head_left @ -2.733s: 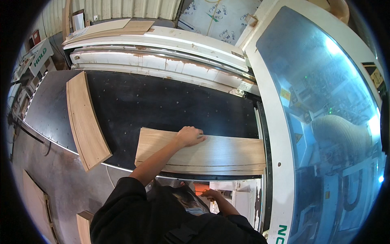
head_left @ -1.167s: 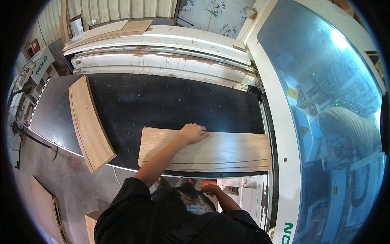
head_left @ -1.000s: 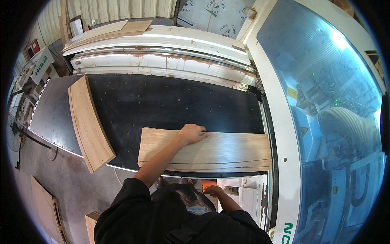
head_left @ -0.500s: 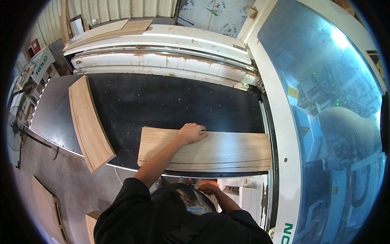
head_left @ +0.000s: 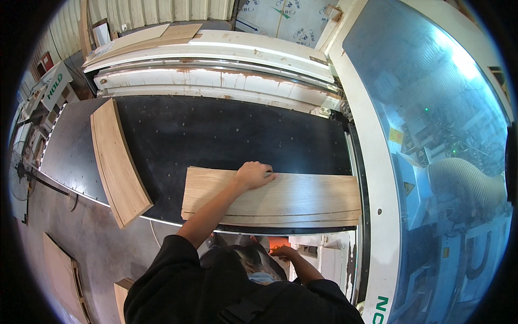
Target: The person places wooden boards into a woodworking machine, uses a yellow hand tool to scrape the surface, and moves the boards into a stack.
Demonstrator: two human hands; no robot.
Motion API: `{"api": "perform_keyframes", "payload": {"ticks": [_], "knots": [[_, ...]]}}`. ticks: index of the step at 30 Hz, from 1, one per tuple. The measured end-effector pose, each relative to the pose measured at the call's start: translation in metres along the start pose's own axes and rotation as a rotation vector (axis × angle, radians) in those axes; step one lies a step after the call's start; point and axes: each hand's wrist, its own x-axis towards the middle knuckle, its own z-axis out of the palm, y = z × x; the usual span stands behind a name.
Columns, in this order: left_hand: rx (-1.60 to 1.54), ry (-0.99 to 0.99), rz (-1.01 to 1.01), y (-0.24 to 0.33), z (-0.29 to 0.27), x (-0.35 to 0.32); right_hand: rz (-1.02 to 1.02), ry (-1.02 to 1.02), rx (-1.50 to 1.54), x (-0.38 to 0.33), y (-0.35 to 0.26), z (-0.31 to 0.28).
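A wide wood-grain board [head_left: 318,197] lies along the near right edge of the black machine bed [head_left: 189,135], with curved cut lines near its front side. My left hand [head_left: 254,175] is closed over the board's far edge, thumb on top and fingers curled beyond it. Down by my body, below the bed's front edge, my right hand [head_left: 285,251] is closed round a small orange thing, mostly hidden by the fingers. A curved wood-grain piece [head_left: 120,164] rests across the left part of the bed and overhangs its front edge.
Right of the board rises a white machine frame [head_left: 380,189] with a blue see-through cover [head_left: 431,81]; a ribbed hose [head_left: 467,181] shows behind it. Thin panels [head_left: 145,43] lie on the white ledge at the back. A fan [head_left: 20,168] stands far left.
My right hand has shifted slightly to the right, and more of an orange-red thing shows near it. Behind the blue cover, the hose and machine head have moved. My left hand stays on the board.
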Motion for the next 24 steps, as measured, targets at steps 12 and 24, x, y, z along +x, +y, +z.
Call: {"api": "perform_keyframes", "payload": {"ticks": [12, 24], "knots": [[-0.020, 0.004, -0.008, 0.000, 0.001, 0.002, -0.081, 0.263, -0.419, -0.007, 0.007, 0.007], [-0.032, 0.021, -0.003, -0.002, 0.003, 0.003, -0.543, 0.167, -0.218, 0.034, -0.037, 0.018]]}}
